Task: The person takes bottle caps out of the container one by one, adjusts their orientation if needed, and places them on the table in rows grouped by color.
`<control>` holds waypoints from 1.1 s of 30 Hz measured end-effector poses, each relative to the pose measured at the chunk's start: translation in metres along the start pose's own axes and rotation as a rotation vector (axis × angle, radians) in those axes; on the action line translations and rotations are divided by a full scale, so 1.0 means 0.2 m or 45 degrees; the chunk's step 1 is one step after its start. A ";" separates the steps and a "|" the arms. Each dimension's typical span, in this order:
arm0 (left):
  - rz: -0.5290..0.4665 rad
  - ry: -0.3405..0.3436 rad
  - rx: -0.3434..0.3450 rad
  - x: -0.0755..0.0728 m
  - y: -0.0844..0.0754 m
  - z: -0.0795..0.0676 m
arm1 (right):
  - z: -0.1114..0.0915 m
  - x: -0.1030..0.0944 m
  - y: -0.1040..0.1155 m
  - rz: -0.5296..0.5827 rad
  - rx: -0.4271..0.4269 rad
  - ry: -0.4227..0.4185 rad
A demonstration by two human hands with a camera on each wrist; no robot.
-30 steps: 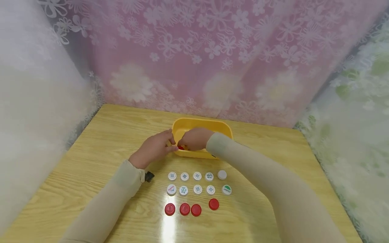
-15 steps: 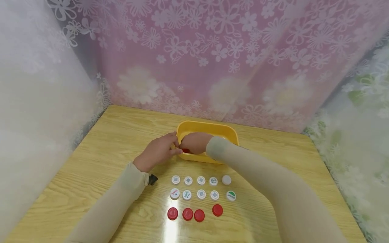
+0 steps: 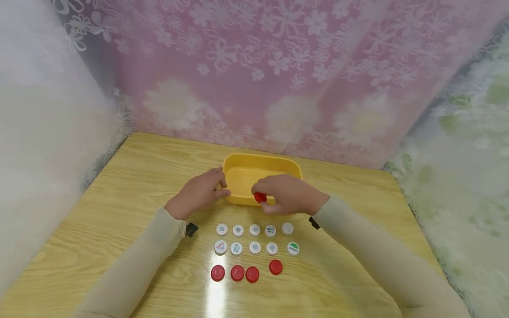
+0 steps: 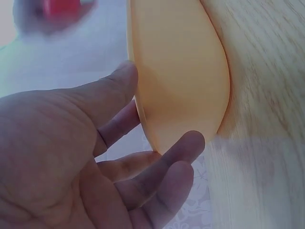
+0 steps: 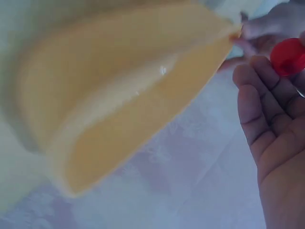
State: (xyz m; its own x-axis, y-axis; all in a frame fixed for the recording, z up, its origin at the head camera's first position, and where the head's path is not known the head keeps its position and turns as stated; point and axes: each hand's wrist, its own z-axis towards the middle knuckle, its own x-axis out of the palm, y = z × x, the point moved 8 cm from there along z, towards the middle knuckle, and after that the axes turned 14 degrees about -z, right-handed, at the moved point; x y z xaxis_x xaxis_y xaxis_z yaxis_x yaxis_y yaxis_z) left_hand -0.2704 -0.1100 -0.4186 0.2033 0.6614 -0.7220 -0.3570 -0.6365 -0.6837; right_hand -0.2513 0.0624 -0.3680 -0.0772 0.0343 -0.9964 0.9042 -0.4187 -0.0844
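Between my right thumb and fingers I pinch a red bottle cap (image 3: 260, 197), raised over the near rim of a yellow plastic tub (image 3: 262, 160). The right hand (image 3: 292, 194) covers part of the tub's near right side in the head view. My left hand (image 3: 199, 192) holds the tub's near left corner. In the left wrist view, its thumb (image 4: 125, 78) lies at the rim and other fingers (image 4: 183, 148) rest along the outer wall. The right wrist view shows the red cap at its right edge, with the tub blurred.
On the wooden table (image 3: 131, 212), in front of the tub, two rows of white bottle caps (image 3: 255, 229) lie face up. Nearer still is a row of several red caps (image 3: 237, 273), one set apart to the right. A pink floral curtain (image 3: 254, 88) hangs behind the table.
My right hand has come up from the tub's left inside, moving right and toward me with the red cap. The left hand stays at the corner. The caps on the table keep their places.
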 end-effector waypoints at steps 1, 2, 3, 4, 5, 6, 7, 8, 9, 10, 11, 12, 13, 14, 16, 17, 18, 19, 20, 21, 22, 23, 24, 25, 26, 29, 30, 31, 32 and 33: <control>-0.004 0.000 -0.003 -0.01 0.01 0.00 | -0.06 0.00 0.03 0.030 0.012 -0.014; -0.005 -0.001 -0.003 -0.01 0.01 -0.01 | -0.12 0.02 0.05 0.064 0.038 -0.019; -0.010 -0.003 -0.006 -0.01 0.02 -0.01 | -0.19 0.04 0.06 0.095 0.072 -0.013; -0.015 -0.004 -0.011 -0.02 0.02 -0.01 | -0.25 0.05 0.08 0.134 0.116 -0.002; -0.018 -0.006 -0.016 -0.02 0.02 -0.02 | -0.31 0.08 0.09 0.176 0.167 0.011; -0.023 -0.010 -0.017 -0.03 0.02 -0.02 | -0.36 0.10 0.11 0.212 0.219 0.019; -0.027 -0.010 -0.026 -0.03 0.02 -0.02 | -0.41 0.12 0.12 0.256 0.267 0.028; -0.032 -0.012 -0.029 -0.04 0.02 -0.02 | -0.46 0.15 0.13 0.292 0.307 0.031; -0.038 -0.012 -0.035 -0.04 0.01 -0.03 | -0.50 0.17 0.14 0.325 0.340 0.031; -0.039 -0.012 -0.035 -0.04 0.02 -0.03 | -0.55 0.19 0.15 0.357 0.368 0.027; -0.042 -0.012 -0.036 -0.05 0.02 -0.03 | -0.58 0.21 0.17 0.374 0.385 0.012; -0.045 -0.009 -0.037 -0.05 0.02 -0.03 | -0.61 0.22 0.18 0.393 0.388 -0.007; -0.048 -0.007 -0.038 -0.05 0.03 -0.03 | -0.64 0.24 0.20 0.409 0.385 -0.028; -0.049 -0.005 -0.037 -0.05 0.03 -0.04 | -0.66 0.25 0.22 0.411 0.378 -0.052; -0.050 0.003 -0.041 -0.04 0.04 -0.04 | -0.70 0.28 0.25 0.403 0.371 -0.102; -0.051 0.006 -0.045 -0.04 0.05 -0.05 | -0.72 0.29 0.26 0.395 0.362 -0.134; -0.050 0.008 -0.049 -0.04 0.06 -0.05 | -0.73 0.30 0.27 0.390 0.360 -0.156; -0.048 0.009 -0.048 -0.05 0.06 -0.05 | -0.74 0.32 0.28 0.374 0.362 -0.176; -0.048 0.009 -0.052 -0.05 0.06 -0.05 | -0.75 0.33 0.29 0.352 0.359 -0.195; -0.050 0.008 -0.056 -0.05 0.07 -0.05 | -0.75 0.34 0.30 0.329 0.358 -0.209; -0.050 0.005 -0.060 -0.06 0.07 -0.04 | -0.76 0.34 0.31 0.304 0.355 -0.221; -0.050 0.003 -0.061 -0.06 0.07 -0.04 | -0.76 0.35 0.31 0.278 0.351 -0.229; -0.051 0.001 -0.063 -0.06 0.07 -0.04 | -0.76 0.36 0.32 0.252 0.357 -0.229; -0.051 -0.002 -0.063 -0.07 0.07 -0.04 | -0.76 0.37 0.32 0.229 0.361 -0.227; -0.056 -0.003 -0.069 -0.07 0.07 -0.04 | -0.76 0.38 0.32 0.206 0.369 -0.222; -0.059 0.002 -0.067 -0.06 0.08 -0.04 | -0.76 0.41 0.31 0.172 0.410 -0.189; -0.060 0.004 -0.067 -0.06 0.08 -0.04 | -0.76 0.42 0.31 0.174 0.420 -0.175; -0.061 0.004 -0.065 -0.06 0.08 -0.04 | -0.75 0.43 0.31 0.173 0.427 -0.162; -0.063 0.004 -0.066 -0.05 0.09 -0.04 | -0.75 0.43 0.31 0.172 0.432 -0.148; -0.061 0.002 -0.062 -0.06 0.09 -0.04 | -0.74 0.44 0.31 0.172 0.435 -0.139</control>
State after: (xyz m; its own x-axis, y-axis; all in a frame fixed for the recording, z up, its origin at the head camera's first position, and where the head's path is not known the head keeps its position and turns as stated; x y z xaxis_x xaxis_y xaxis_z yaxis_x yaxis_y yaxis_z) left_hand -0.2718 -0.1317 -0.4236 0.2202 0.6909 -0.6886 -0.3019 -0.6229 -0.7217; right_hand -0.1393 0.1741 -0.4610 -0.0279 -0.1306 -0.9910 0.7188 -0.6916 0.0710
